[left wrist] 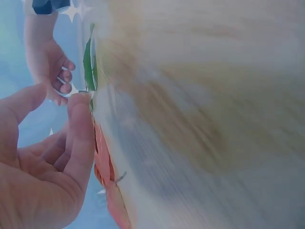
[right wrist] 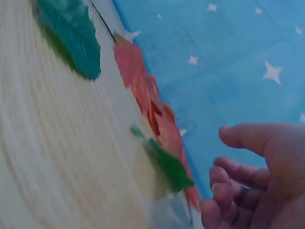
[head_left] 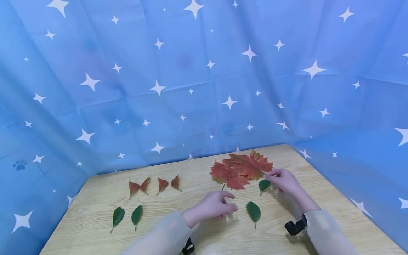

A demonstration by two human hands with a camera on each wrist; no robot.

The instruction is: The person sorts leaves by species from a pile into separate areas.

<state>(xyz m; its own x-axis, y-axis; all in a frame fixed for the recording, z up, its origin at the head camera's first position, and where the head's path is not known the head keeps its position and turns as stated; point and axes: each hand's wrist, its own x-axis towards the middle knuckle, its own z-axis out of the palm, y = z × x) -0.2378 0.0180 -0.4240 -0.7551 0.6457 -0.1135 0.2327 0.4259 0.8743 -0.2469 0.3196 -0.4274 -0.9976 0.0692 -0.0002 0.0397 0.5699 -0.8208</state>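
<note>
Two large red-orange maple leaves (head_left: pixel 227 174) with thin stems lie overlapping on the wooden table. My left hand (head_left: pixel 211 206) hovers just below the left one's stem, thumb and fingers apart with nothing between them. Beside the right leaf's stem is my right hand (head_left: pixel 285 181); in the right wrist view its thumb and loosely curled fingers (right wrist: pixel 233 174) stand apart and hold nothing. A small green leaf (head_left: pixel 264 185) lies close by the right fingertips, partly covered by them in the head view. Between the hands, nearer me, lies another green leaf (head_left: pixel 254 211).
On the table's left side, several small reddish leaves (head_left: pixel 162 185) form a row. Two green leaves (head_left: pixel 137 214) lie in front of them. A blue cloth (head_left: pixel 191 106) with white stars hangs behind the wooden table (head_left: pixel 95 216) and along its sides.
</note>
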